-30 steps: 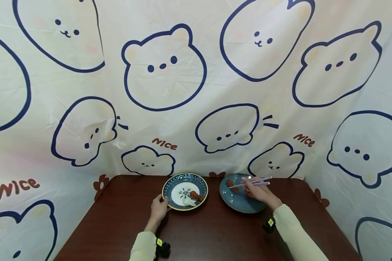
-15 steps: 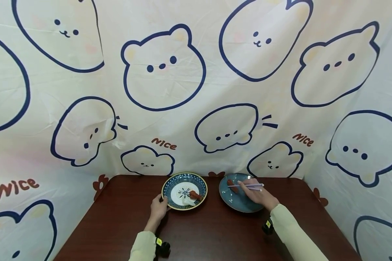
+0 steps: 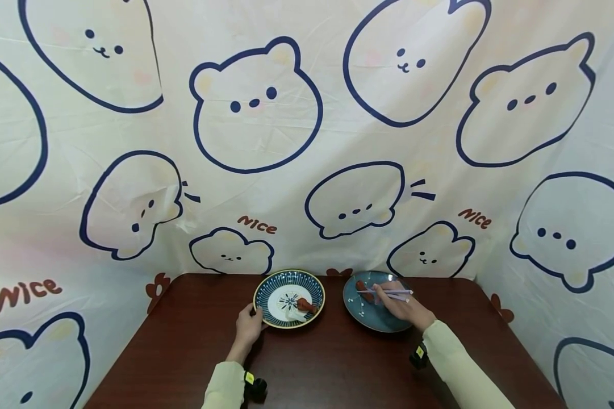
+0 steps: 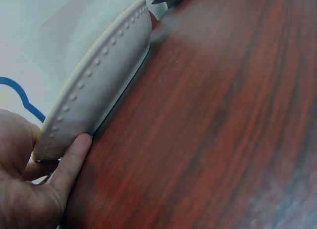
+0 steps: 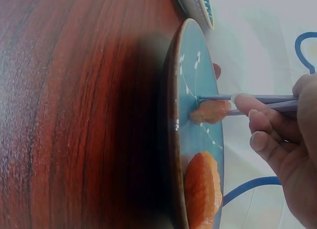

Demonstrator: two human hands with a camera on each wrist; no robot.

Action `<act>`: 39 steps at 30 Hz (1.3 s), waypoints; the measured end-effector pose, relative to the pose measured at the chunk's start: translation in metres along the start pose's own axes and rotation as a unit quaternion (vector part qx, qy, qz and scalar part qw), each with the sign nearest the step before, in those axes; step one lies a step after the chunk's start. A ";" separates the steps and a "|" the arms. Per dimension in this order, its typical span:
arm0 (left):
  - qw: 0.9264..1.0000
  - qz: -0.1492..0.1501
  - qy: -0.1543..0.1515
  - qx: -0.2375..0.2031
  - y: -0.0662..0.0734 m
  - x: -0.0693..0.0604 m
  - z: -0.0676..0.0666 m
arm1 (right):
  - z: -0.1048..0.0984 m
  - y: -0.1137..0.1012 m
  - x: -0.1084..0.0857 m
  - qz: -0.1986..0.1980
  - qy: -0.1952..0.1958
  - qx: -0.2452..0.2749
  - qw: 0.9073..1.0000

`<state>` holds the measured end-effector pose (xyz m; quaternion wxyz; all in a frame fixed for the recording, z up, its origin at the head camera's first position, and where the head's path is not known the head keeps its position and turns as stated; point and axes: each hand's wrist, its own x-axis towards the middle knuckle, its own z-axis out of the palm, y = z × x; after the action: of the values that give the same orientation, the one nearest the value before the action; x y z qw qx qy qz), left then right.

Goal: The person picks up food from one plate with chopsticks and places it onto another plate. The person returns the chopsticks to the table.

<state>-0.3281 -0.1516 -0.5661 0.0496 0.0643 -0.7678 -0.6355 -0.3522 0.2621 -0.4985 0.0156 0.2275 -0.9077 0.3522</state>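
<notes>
My left hand grips the left rim of a blue-and-white patterned plate with a yellow edge. In that plate lie a brown drumstick-like piece and something whitish. At right, my right hand holds a pair of pale purple chopsticks over a blue plate. The right wrist view puts the chopstick tips on either side of a small brown piece of food, which rests against the plate. A larger orange-brown piece like a chicken wing lies nearby, hidden behind my hand in the head view.
Both plates stand near the back edge of a dark red-brown wooden table. Behind and at both sides hangs a pale cloth printed with cartoon animals. A black wrist camera sits beside my left sleeve.
My right hand has shifted slightly left and down, and the chopsticks' rear ends have moved left and lower, closer together. The left hand and its plate stay put.
</notes>
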 end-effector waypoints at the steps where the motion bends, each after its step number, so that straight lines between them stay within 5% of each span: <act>1: 1.000 0.001 -0.001 0.001 0.000 0.000 0.000 | 0.000 0.001 0.000 -0.001 0.000 0.003 1.000; 39: 1.000 -0.001 -0.005 -0.003 0.003 -0.001 -0.001 | -0.001 -0.008 -0.008 -0.058 0.046 0.005 0.997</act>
<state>-0.3272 -0.1516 -0.5629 0.0452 0.0621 -0.7661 -0.6381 -0.3413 0.2607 -0.4940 0.0764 0.2637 -0.8893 0.3657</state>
